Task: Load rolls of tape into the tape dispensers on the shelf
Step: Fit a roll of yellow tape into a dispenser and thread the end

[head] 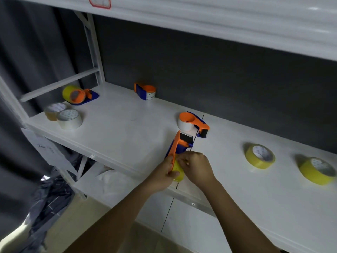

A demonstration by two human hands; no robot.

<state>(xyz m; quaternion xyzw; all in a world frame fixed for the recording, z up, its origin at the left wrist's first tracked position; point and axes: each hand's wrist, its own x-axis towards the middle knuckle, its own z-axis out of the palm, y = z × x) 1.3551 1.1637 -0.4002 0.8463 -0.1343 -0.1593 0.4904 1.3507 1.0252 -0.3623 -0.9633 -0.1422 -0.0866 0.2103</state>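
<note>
Gripping orange-and-blue dispenser (179, 146) left hand (162, 175), right hand (197, 168) pinching yellow roll (177, 170)

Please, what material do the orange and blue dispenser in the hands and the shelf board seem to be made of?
The dispenser looks like moulded plastic: flat, saturated orange and blue, smooth with a dull sheen. The shelf board seems to be white painted metal or laminate; it is smooth, with soft glare, and the picture does not show which.
</note>
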